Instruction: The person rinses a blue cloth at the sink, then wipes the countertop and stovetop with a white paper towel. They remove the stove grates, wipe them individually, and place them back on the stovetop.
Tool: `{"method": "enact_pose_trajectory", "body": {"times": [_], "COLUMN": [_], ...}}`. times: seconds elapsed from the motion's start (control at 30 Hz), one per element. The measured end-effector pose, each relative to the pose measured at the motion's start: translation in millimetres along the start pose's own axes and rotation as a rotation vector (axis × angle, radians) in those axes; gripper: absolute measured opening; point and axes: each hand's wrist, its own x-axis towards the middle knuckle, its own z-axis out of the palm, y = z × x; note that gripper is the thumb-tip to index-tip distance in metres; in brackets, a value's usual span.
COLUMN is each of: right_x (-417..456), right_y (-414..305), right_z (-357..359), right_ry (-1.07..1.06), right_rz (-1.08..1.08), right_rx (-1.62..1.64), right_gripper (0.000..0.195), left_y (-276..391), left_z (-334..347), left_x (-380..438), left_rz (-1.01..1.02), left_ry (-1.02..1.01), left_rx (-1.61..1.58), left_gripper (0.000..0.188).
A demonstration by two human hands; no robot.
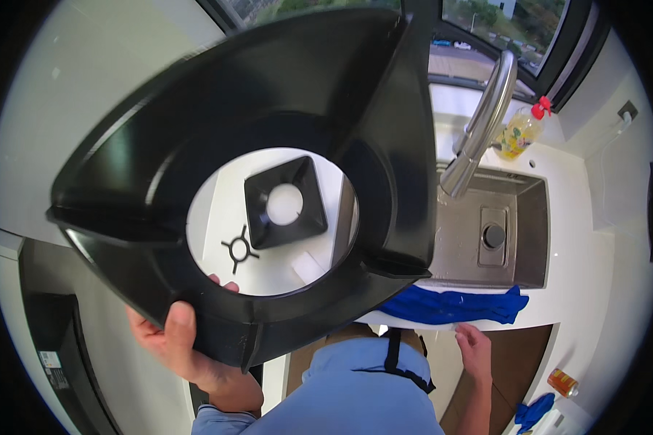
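My left hand (177, 337) grips the lower left rim of a large black square stove-burner guard (310, 92), thumb on the near face and fingertips showing through its round hole. The guard is tilted, close to the camera. Through the hole I see a smaller-looking black square guard (285, 234) on the white countertop (217, 206). Beside it lie a black pronged burner ring (239, 249) and a white block, possibly a sponge (308, 268). My right hand (474, 348) hangs loosely curled by the counter's front edge, just below a blue cloth (457, 305), with nothing visible in it.
To the right are a stainless steel sink (468, 261) and a chrome faucet (487, 125). A dish-soap bottle with a red pump (519, 133) stands behind the sink. An orange can (562, 383) and another blue cloth (534, 410) lie at the lower right.
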Motion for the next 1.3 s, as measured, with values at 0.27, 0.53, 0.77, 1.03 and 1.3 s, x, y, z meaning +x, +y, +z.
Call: {"method": "enact_pose_trajectory", "body": {"times": [0.27, 0.53, 0.77, 1.03, 1.3], "right_x": [73.5, 76.1, 37.5, -15.6, -25.6], "right_y": [-79.0, -174.3, -193.5, -198.0, -140.2], "right_z": [8.9, 59.2, 52.2, 62.3, 62.8], "right_ry": [-0.278, -0.563, -0.326, -0.009, 0.136], "right_rz": [-0.187, -0.218, -0.333, -0.066, 0.058], "right_rx": [0.314, 0.938, 0.991, 0.897, 0.837], "right_gripper": [0.023, 0.065, 0.057, 0.051, 0.047], "left_y": [-40.3, -79.5, -22.7, -44.0, -88.4], "left_z": [4.0, -35.6, -45.2, -45.4, -57.1], "left_x": [-38.7, -82.9, -81.8, -66.9, -90.1], "left_rz": [-0.237, -0.518, -0.458, -0.692, -0.998], "left_ry": [-0.149, -0.044, -0.128, -0.367, -0.502], "left_rx": [0.022, -0.129, -0.149, -0.373, -0.235], "left_gripper": [0.020, 0.014, 0.020, 0.040, 0.056]}}
